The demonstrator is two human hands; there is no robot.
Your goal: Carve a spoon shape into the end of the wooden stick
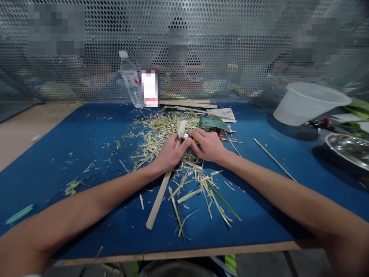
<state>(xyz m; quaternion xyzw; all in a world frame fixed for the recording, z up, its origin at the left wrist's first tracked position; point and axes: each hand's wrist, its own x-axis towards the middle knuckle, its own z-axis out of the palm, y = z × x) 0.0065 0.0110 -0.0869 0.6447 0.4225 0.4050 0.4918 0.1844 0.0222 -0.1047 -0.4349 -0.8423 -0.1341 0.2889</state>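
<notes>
My left hand (170, 154) is closed around a long, flat, pale wooden or bamboo strip (161, 198). The strip slants from above my fingers down toward the front of the table. My right hand (210, 146) is closed on a small cutting tool (185, 136). A shiny metal part and a bit of orange-yellow show between my fingers; the rest is hidden, so its exact kind is unclear. The tool's metal part meets the strip near its upper end, with both hands close together. Beneath and around them lies a heap of pale green shavings (155, 140).
A blue mat (95, 215) covers the table. Behind the heap are a water bottle (129, 79), a lit phone (149, 88) and more strips (187, 103). On the right stand a white plastic tub (300, 105) and a metal bowl (350, 148). Perforated metal panels (207, 46) close off the back.
</notes>
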